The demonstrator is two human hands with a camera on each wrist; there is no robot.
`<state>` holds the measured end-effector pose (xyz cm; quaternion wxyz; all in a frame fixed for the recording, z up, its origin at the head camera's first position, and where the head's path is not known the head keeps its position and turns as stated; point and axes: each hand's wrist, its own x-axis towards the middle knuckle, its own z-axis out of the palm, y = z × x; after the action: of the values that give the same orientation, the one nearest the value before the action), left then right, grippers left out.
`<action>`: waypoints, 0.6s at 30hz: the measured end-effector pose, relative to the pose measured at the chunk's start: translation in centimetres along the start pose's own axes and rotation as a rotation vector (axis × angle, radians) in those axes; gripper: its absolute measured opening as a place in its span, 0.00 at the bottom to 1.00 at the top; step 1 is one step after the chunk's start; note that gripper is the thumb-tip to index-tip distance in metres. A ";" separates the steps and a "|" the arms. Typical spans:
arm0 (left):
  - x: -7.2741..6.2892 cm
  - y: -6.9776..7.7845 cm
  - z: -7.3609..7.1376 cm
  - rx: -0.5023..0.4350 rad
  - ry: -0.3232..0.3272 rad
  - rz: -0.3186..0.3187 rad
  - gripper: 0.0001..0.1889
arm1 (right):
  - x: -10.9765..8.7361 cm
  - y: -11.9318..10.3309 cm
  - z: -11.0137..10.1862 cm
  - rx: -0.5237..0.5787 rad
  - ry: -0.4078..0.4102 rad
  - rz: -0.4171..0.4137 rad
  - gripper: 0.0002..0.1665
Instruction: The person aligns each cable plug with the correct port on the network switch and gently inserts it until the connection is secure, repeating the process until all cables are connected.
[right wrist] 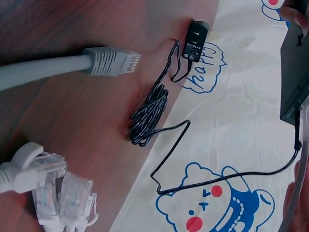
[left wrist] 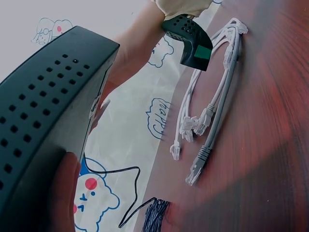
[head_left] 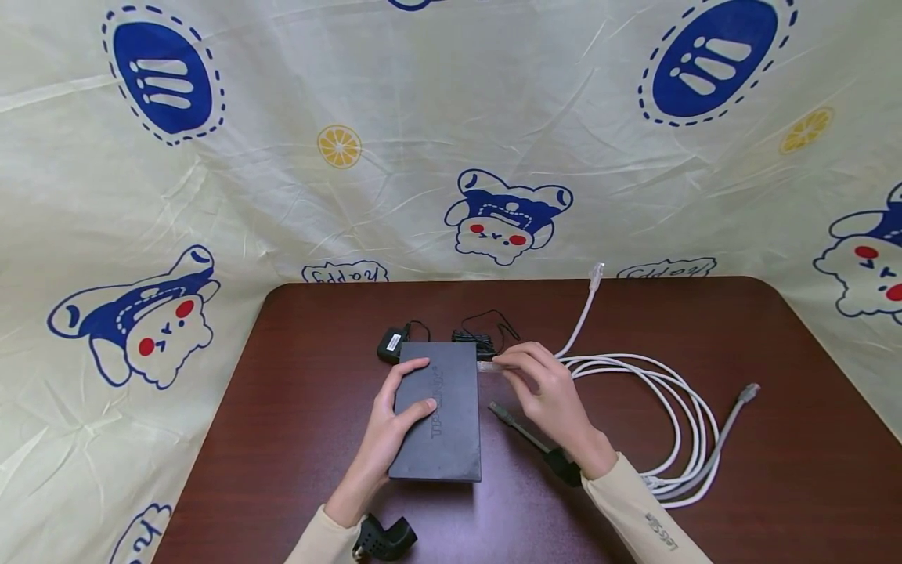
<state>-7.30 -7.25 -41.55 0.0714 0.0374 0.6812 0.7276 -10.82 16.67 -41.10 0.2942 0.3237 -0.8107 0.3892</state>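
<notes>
My left hand (head_left: 405,419) grips a flat dark grey network switch (head_left: 451,439) by its left side, thumb on the top face. Rows of square vent holes show on the network switch (left wrist: 43,92) in the left wrist view. At its right side my right hand (head_left: 550,392) pinches a network cable by a pale plug (head_left: 487,366), right at the switch's edge. The held grey cable (right wrist: 295,203) runs up to the switch in the right wrist view. Beside that plug, a thin black power cord (right wrist: 297,137) enters the switch.
A black power adapter (head_left: 391,345) and its bundled cord (head_left: 474,341) lie behind the switch. White network cable (head_left: 687,407) is coiled at the right, with a grey plug (head_left: 750,392) at its outer side. Another grey plug (head_left: 502,411) lies below my right hand.
</notes>
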 end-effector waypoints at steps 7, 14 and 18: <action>0.0 -0.2 -0.3 -0.020 0.017 0.005 0.27 | -0.3 0.3 -0.7 0.028 0.039 0.045 0.19; 0.1 -0.3 -0.4 -0.026 0.022 0.002 0.27 | -0.8 0.6 -1.6 0.027 0.072 0.092 0.21; 0.1 -0.2 -0.4 -0.034 0.029 0.003 0.27 | -1.0 0.8 -2.1 0.020 0.091 0.113 0.19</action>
<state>-7.44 -7.60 -41.78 0.0609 0.0265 0.6696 0.7398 -10.34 19.07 -41.09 0.3049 0.2624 -0.8095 0.4277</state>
